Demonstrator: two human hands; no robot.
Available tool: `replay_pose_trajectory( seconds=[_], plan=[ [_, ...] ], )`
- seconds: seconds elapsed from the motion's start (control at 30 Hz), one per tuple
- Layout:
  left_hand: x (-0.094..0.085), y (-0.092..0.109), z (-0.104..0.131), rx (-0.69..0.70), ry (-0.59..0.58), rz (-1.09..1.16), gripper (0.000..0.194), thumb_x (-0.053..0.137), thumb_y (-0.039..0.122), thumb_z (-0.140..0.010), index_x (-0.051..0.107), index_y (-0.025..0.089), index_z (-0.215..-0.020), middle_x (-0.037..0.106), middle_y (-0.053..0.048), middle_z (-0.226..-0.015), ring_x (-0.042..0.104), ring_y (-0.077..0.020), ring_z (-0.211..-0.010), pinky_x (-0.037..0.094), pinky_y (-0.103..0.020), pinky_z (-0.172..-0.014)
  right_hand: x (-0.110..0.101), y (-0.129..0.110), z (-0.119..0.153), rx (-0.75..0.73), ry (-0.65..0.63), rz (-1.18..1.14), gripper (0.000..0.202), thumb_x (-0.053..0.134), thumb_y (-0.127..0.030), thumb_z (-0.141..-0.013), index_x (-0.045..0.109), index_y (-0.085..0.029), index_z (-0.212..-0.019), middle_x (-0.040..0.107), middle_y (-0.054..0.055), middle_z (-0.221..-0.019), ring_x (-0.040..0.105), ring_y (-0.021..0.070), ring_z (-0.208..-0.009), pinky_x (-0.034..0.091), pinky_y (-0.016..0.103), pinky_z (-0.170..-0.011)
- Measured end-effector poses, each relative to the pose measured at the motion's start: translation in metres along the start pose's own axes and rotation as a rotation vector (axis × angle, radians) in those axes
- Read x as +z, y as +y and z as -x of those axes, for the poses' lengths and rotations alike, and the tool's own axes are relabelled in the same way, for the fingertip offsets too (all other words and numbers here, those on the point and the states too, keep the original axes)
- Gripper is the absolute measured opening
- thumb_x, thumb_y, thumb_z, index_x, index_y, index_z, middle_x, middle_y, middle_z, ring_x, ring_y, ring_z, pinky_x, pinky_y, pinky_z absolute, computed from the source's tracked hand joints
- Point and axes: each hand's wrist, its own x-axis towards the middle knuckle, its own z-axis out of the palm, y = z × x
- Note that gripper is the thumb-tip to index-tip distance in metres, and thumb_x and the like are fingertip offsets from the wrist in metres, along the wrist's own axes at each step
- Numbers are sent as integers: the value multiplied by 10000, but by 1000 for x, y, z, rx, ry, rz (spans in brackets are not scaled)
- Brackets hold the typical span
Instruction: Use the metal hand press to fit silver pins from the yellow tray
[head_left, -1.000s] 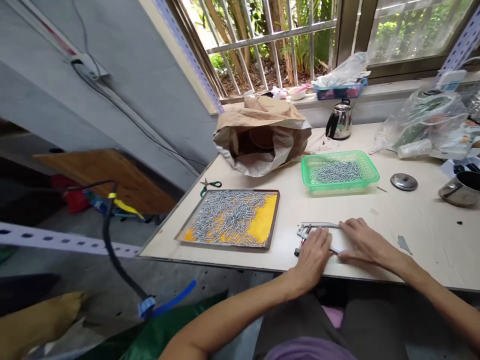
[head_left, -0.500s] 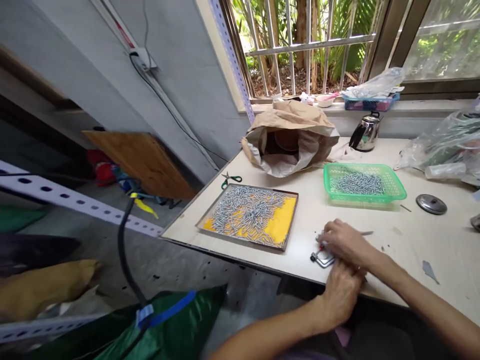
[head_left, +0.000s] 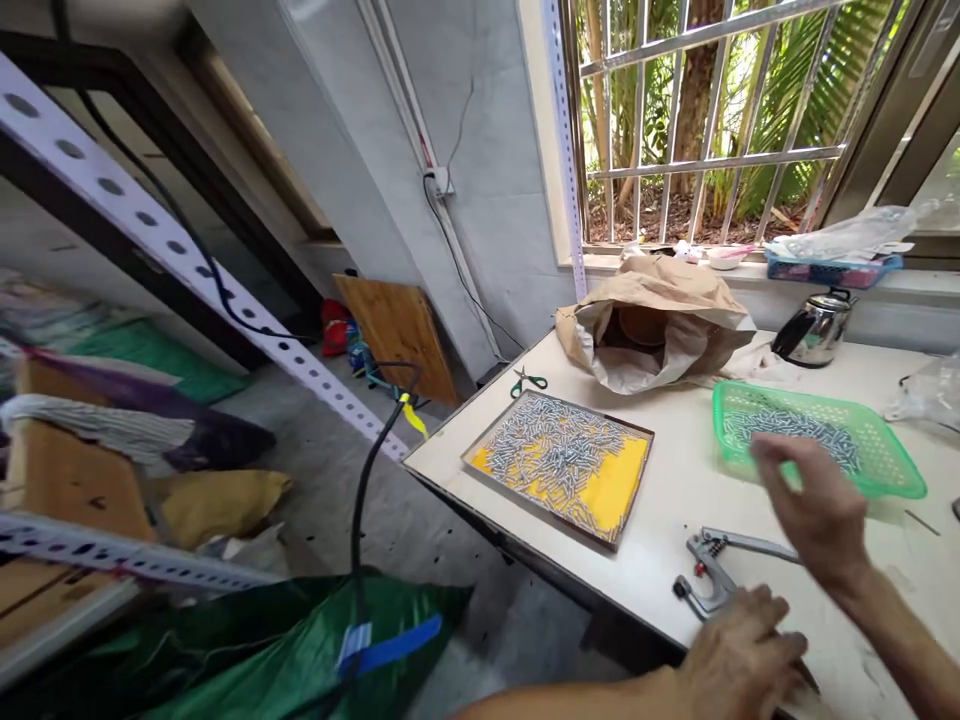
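Metal hand pliers (head_left: 709, 567) with a C-shaped jaw, a spring and a red part lie at the table's front edge. My left hand (head_left: 746, 650) is wrapped over their lower body, covering part of it; the long upper lever points right. My right hand (head_left: 817, 510), slightly blurred, is raised at the near side of a green plastic basket (head_left: 896, 480). Its thumb and forefinger curl together in a pinch; anything between the tips is too small to tell. Small silver screw-like pieces (head_left: 795, 432) fill the basket's left part.
A shallow tray (head_left: 652, 450) with a yellow bottom holds many similar silver pieces. Green-handled scissors (head_left: 529, 382) lie behind it. An open brown paper bag (head_left: 667, 310) and a metal kettle (head_left: 817, 328) stand at the back. A green sack (head_left: 247, 650) stands below the table's left edge.
My right hand has left the pliers and moved up and right to the basket. The pliers' long lever is now in plain view. The camera has turned left.
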Motion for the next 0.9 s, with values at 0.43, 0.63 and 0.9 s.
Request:
replay_pose_trajectory(
  seconds=[0.43, 0.63, 0.9],
  plan=[
    [-146, -151, -23, -593, -185, -559, 178, 522, 170, -885, 696, 152, -854, 625, -83, -901, 515, -219, -935, 446, -339, -801, -17, -6, 150, 295, -447, 5, 410, 363, -528, -918, 658, -253, -993, 649, 61, -859, 638, 202, -779, 538, 311, -652],
    [-139, -165, -41, -549, -323, -556, 184, 502, 90, -856, 667, 120, -780, 617, -109, -893, 507, -231, -942, 435, -326, -779, -6, -21, 177, 195, -303, 122, 296, 418, -395, -927, 637, -249, -1063, 637, 82, -884, 604, 229, -775, 520, 354, -625],
    [-155, -157, -44, -605, -291, -488, 224, 447, 49, -843, 646, 102, -755, 644, -121, -892, 532, -227, -943, 432, -317, -811, -8, -33, 168, 228, -236, 140, 266, 369, -318, -952, 618, -226, -978, 606, 76, -864, 554, 205, -752, 474, 330, -651]
  ],
)
